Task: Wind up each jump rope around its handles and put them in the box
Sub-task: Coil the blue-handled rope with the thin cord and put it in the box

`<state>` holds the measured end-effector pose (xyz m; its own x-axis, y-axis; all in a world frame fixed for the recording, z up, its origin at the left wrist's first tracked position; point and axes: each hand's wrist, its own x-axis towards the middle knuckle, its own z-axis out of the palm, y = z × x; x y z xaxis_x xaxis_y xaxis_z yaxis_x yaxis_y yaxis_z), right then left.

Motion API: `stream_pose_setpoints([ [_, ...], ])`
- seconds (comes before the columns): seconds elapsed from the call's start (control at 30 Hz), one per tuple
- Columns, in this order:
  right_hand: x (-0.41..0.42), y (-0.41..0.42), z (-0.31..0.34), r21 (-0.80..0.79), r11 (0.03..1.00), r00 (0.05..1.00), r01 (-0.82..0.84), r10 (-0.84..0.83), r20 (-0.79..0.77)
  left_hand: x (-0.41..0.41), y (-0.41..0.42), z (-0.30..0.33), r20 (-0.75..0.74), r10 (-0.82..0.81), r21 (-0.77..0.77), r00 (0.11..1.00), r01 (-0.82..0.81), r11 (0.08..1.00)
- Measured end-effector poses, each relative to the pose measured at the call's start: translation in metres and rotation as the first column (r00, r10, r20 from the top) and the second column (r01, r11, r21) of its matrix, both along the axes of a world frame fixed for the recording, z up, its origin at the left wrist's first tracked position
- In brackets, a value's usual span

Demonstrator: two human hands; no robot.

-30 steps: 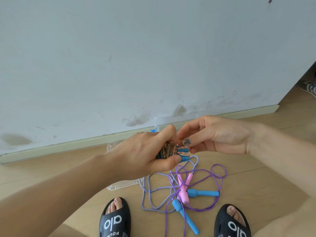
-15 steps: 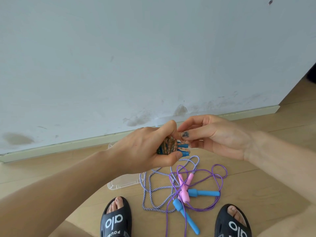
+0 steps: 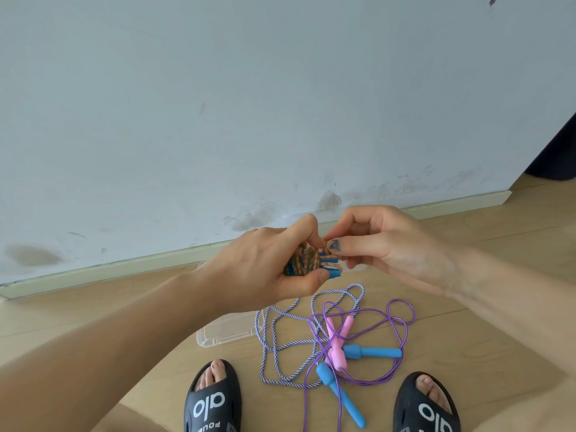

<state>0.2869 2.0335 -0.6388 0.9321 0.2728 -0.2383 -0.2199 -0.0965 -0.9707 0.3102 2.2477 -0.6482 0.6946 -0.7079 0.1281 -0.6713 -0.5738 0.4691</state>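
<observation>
Three jump ropes are in sight. One — an orange-and-blue braided rope [image 3: 307, 260] wound round its two blue handles [image 3: 327, 265] — sits in the left hand [image 3: 268, 266], whose fingers and thumb are curled tight around the bundle. The right hand [image 3: 383, 244] meets it from the right, thumb and forefinger pinched together on the loose end of that rope at the bundle's top; the other fingers are loosely bent.

Below the hands, on the wooden floor [image 3: 467, 322], lie the other two ropes, tangled and unwound. A white-and-blue twisted rope [image 3: 280, 335] has two light-blue handles: one [image 3: 372, 352] lying level, one [image 3: 339, 394] slanting toward the floor's near edge. A thin purple rope [image 3: 402, 310] has two pink handles [image 3: 336, 344] crossed over each other among the loops.

One clear plastic box [image 3: 230, 332] rests on the floor near the skirting of the wall [image 3: 280, 104], mostly hidden behind the left forearm; what it holds cannot be told.

Two black slides — left [image 3: 215, 403], right [image 3: 427, 406] — stand at the near edge, either side of the tangle.
</observation>
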Motion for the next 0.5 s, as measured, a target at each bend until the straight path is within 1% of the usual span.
stream_pose_setpoints([
  [0.13, -0.002, 0.001, -0.001, -0.032, 0.999, 0.996, 0.02, -0.017, 0.086, -0.001, -0.001, 0.0, -0.047, 0.015, -0.054, 0.999, -0.017, 0.998],
  [0.27, -0.007, -0.002, 0.001, -0.133, 0.991, 0.982, 0.025, 0.001, 0.189, 0.0, -0.002, 0.001, -0.109, -0.003, -0.084, 0.994, -0.006, 0.996],
  [0.4, -0.009, -0.009, 0.009, -0.194, 0.979, 0.978, -0.068, 0.104, 0.182, 0.0, 0.001, 0.005, -0.216, -0.071, -0.134, 0.974, 0.042, 0.99],
  [0.5, -0.01, -0.012, 0.012, -0.237, 0.964, 0.968, -0.118, 0.165, 0.189, 0.0, 0.003, 0.006, -0.235, -0.097, -0.139, 0.967, 0.065, 0.988],
])
